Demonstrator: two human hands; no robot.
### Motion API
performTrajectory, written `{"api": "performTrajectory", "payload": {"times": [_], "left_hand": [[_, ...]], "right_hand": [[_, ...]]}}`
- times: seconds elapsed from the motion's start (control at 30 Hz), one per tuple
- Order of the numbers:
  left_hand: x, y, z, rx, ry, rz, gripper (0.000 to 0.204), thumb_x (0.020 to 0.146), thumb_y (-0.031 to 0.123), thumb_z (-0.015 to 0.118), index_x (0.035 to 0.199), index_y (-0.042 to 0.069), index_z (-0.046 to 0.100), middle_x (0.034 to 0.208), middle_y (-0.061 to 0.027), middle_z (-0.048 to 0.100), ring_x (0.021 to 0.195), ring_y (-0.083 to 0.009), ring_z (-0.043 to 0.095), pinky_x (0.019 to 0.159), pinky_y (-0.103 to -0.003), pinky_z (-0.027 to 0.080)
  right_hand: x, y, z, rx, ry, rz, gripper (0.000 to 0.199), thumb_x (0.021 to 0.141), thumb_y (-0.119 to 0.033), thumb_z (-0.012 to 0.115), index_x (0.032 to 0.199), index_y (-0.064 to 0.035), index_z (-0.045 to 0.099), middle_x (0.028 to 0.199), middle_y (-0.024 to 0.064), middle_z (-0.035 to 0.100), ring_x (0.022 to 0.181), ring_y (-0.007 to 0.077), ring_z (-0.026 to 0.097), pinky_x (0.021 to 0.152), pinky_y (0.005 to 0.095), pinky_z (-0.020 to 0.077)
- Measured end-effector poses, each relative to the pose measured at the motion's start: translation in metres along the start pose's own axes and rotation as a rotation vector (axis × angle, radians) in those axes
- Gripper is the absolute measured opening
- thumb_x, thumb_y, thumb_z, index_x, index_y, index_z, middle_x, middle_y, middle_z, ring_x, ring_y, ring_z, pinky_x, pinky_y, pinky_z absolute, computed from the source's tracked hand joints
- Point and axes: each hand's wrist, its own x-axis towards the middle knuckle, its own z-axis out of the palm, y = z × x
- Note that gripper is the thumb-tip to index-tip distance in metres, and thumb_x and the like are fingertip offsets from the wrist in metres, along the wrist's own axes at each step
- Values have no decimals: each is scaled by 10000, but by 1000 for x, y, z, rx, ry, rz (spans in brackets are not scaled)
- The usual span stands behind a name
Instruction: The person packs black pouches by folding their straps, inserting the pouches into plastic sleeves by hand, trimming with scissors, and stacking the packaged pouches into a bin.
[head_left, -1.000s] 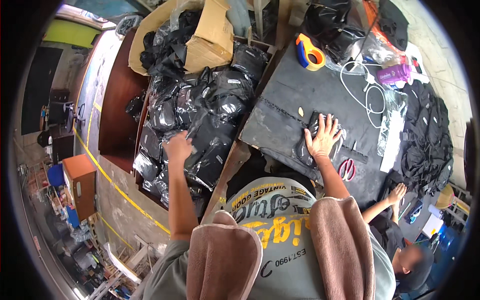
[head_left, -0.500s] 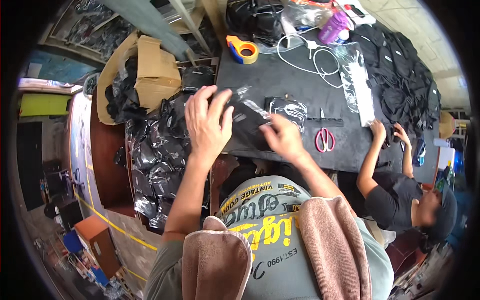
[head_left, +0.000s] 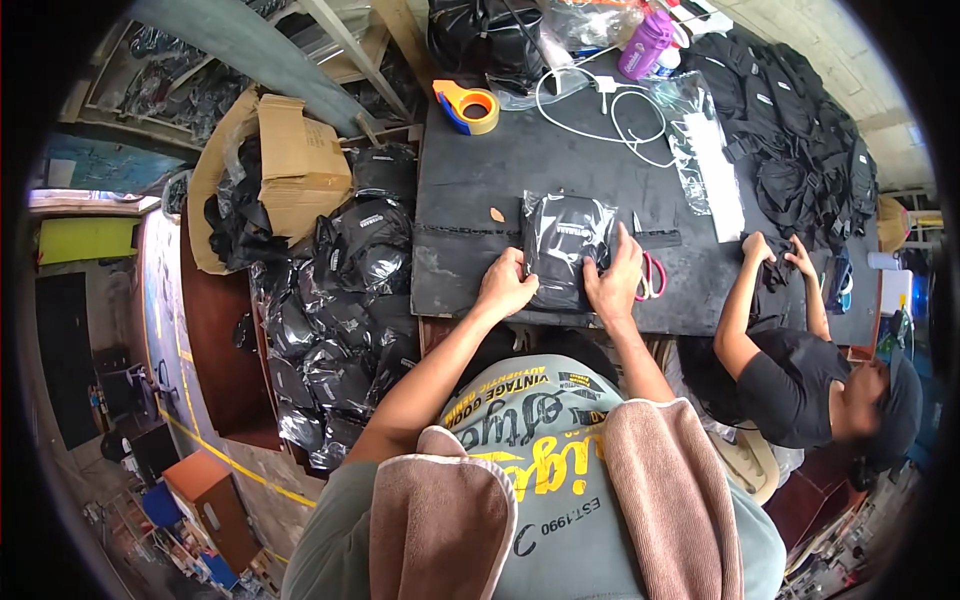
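A black pouch in a clear plastic bag (head_left: 568, 245) lies near the front edge of the dark work table, between my hands. My left hand (head_left: 508, 287) closes on its lower left edge with curled fingers. On the opposite side, my right hand (head_left: 615, 282) grips the bag's right edge, thumb over the top and fingers along the side. Pink-handled scissors (head_left: 652, 278) lie partly hidden behind my right hand. Beside the table on the left, several bagged black pouches (head_left: 325, 365) form a pile.
An orange tape dispenser (head_left: 468, 106), a white cable (head_left: 612, 118) and a purple bottle (head_left: 645, 45) occupy the table's far part. Clear plastic sleeves (head_left: 705, 165) and heaped black bags (head_left: 790, 130) lie right. A cardboard box (head_left: 300, 165) stands left; a co-worker (head_left: 800, 385) sits right.
The blurred black bagged item has left my hands, and a bagged item now tops the pile at left. Both hands have come down onto the bagged pouch that lay on the table.
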Motion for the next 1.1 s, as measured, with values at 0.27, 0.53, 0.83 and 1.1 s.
{"api": "performTrajectory", "payload": {"times": [0.27,0.53,0.83,1.1], "left_hand": [[3,-23,-48,43,94,117,453,884,221,809,1266,49,636,1018,-123,709,943,-278,694,854,-423,559],[66,-155,-205,644,799,-71,554,932,359,732,1399,90,608,1288,-168,665,1228,-404,611,976,-545,515],[95,-223,-275,110,508,-803,551,860,474,778,1253,91,737,1188,-105,740,1139,-317,657,1126,-549,391],[-7,-189,-275,-551,699,-114,216,935,81,762,1126,-17,738,1026,-13,735,891,-114,618,818,-289,487]], "right_hand": [[16,-41,65,-320,-180,-158,824,958,-597,652,1623,-159,439,1713,207,306,1589,483,197,1240,708,123],[17,-38,88,-419,-195,-130,904,933,-662,607,1643,-147,386,1740,212,235,1609,491,116,1247,709,25],[23,-36,96,-450,-197,-134,894,914,-644,628,1639,-177,394,1733,198,245,1600,473,142,1249,695,19],[21,-32,91,-453,-191,-121,899,924,-657,615,1646,-173,387,1723,212,263,1594,490,148,1246,708,34]]}}
